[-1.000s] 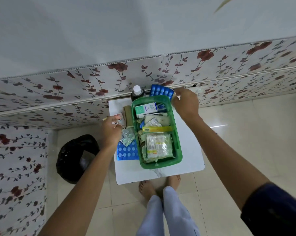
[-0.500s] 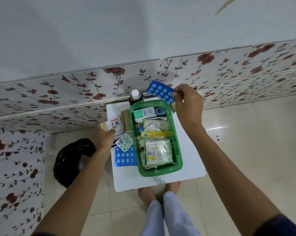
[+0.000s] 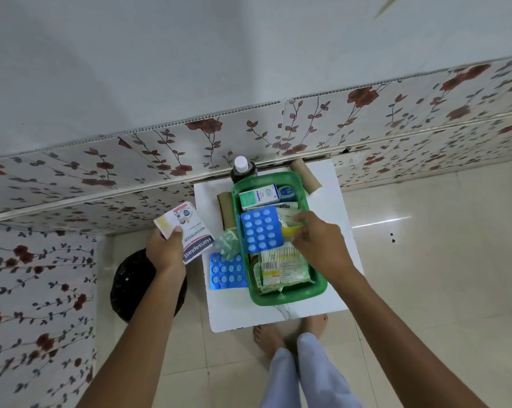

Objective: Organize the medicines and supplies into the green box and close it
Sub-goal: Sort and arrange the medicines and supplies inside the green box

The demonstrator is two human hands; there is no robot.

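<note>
The green box (image 3: 316, 285) stands on the small white table (image 3: 331, 207), packed with medicine cartons and packets. A blue blister pack (image 3: 260, 229) lies tilted on top of the contents. My right hand (image 3: 318, 245) hovers over the box just right of that pack, fingers apart, with a yellow strip showing between them. Left of the table, my left hand (image 3: 166, 251) holds a white Hansaplast box (image 3: 190, 234) in the air. A second blue blister pack (image 3: 226, 272) and a pale green strip of pills (image 3: 228, 245) lie on the table left of the box.
A dark bottle with a white cap (image 3: 241, 169) stands behind the box against the flowered wall. One cardboard tube (image 3: 306, 179) lies at the back right, another cardboard tube (image 3: 226, 210) left of the box. A black bag (image 3: 134, 284) sits on the floor at left. My bare feet (image 3: 266, 334) are under the table's front edge.
My right hand brought the blue blister pack from behind the box down onto its contents. My left hand lifted the Hansaplast box off the table and moved it left.
</note>
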